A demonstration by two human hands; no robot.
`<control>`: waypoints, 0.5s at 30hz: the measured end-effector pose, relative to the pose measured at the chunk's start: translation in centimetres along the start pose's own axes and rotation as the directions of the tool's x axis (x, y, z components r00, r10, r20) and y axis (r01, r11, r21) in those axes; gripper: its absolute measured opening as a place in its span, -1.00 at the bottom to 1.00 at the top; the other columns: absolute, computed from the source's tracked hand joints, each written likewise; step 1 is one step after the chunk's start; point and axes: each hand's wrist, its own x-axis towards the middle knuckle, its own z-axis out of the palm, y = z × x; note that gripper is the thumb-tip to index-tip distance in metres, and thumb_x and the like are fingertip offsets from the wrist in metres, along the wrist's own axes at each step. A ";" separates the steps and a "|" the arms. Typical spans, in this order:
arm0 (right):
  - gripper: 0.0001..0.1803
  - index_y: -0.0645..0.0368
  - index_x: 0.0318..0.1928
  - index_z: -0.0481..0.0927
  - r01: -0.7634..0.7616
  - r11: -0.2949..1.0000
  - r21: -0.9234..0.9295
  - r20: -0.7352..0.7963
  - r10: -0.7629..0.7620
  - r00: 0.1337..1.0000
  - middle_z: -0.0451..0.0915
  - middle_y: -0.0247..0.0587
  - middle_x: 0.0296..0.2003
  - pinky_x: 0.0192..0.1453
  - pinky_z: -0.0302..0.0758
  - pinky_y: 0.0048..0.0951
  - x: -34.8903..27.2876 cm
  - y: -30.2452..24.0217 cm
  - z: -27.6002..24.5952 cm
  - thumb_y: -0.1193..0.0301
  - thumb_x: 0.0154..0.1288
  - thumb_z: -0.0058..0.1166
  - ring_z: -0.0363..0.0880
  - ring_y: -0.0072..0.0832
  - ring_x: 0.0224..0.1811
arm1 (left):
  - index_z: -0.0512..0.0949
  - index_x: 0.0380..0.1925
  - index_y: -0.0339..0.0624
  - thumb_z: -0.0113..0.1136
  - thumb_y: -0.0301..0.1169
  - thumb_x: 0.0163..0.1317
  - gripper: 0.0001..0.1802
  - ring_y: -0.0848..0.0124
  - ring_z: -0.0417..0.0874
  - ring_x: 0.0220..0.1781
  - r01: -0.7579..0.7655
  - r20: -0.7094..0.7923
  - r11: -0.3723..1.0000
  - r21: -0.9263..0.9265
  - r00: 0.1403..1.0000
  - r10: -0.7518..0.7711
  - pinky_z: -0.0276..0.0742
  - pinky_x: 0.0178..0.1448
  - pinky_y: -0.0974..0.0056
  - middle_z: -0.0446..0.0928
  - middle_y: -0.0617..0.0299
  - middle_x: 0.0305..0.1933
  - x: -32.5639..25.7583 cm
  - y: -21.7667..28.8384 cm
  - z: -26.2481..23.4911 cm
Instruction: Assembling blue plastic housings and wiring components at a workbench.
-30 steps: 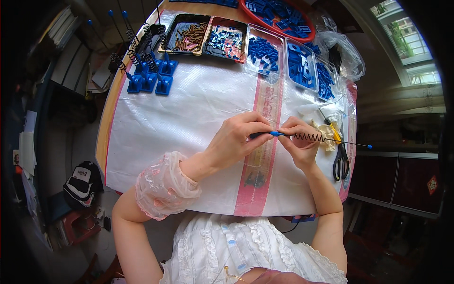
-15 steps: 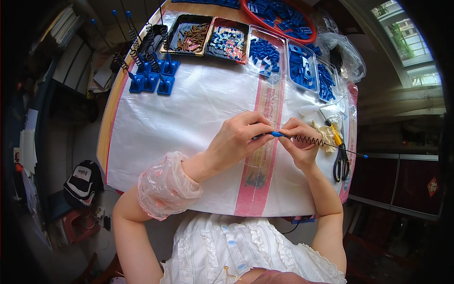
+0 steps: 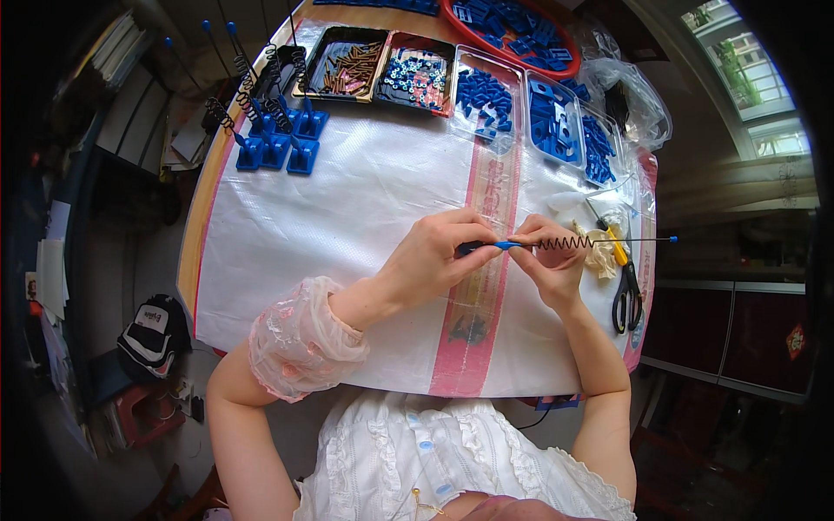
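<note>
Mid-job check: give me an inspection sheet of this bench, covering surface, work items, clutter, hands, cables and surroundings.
Surface: white woven plastic sheet with a pink stripe over the table.
Job's things: thin rod with blue tip and black coil spring, held level.
Clutter: trays of blue plastic parts, finished blue-based spring antennas, black-handled scissors.
Grippers: left hand and right hand both pinch the rod.
Cables: dark lead under the table edge.
Surroundings: black cap on the floor, window.

free: white sheet [image 3: 347, 217] left of hands | blocked: scissors [image 3: 624, 291] right, trays [image 3: 417, 78] beyond
</note>
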 end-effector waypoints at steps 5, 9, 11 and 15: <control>-0.83 0.31 -0.22 0.75 0.004 0.999 0.032 -0.003 -0.004 1.000 0.69 -0.17 -0.30 -0.24 0.41 -0.56 0.0 0.3 0.1 0.74 0.17 0.32 0.56 -0.56 -0.29 | 0.72 -0.18 -0.30 0.34 -0.53 0.28 -0.86 0.51 0.60 -0.35 0.108 0.074 0.990 -0.094 0.992 -0.102 0.48 -0.29 0.41 0.64 0.22 -0.25 0.1 0.0 -0.2; -0.83 0.32 -0.22 0.75 -0.031 0.997 0.066 0.000 0.031 1.000 0.69 -0.17 -0.32 -0.24 0.39 -0.55 0.0 0.4 0.2 0.74 0.17 0.32 0.55 -0.56 -0.31 | 0.72 -0.18 -0.30 0.33 -0.49 0.32 -0.87 0.57 0.56 -0.36 0.163 0.121 0.977 -0.140 0.982 -0.147 0.43 -0.31 0.44 0.62 0.27 -0.27 0.2 -0.1 -0.4; -0.84 0.33 -0.22 0.75 -0.061 0.996 0.071 0.010 0.061 0.998 0.70 -0.17 -0.31 -0.24 0.39 -0.55 0.0 0.5 0.1 0.74 0.17 0.32 0.55 -0.56 -0.30 | 0.72 -0.18 -0.30 0.32 -0.46 0.34 -0.86 0.59 0.55 -0.35 0.237 0.159 0.953 -0.188 0.965 -0.208 0.42 -0.31 0.44 0.62 0.30 -0.28 0.2 -0.2 -0.4; -0.85 0.35 -0.22 0.76 -0.118 0.988 0.096 0.024 0.117 0.993 0.70 -0.16 -0.30 -0.19 0.42 -0.52 0.1 0.3 0.0 0.74 0.19 0.32 0.57 -0.52 -0.27 | 0.72 -0.19 -0.29 0.31 -0.39 0.38 -0.82 0.64 0.51 -0.36 0.342 0.217 0.888 -0.308 0.934 -0.284 0.39 -0.32 0.47 0.60 0.36 -0.32 0.0 -0.7 -0.4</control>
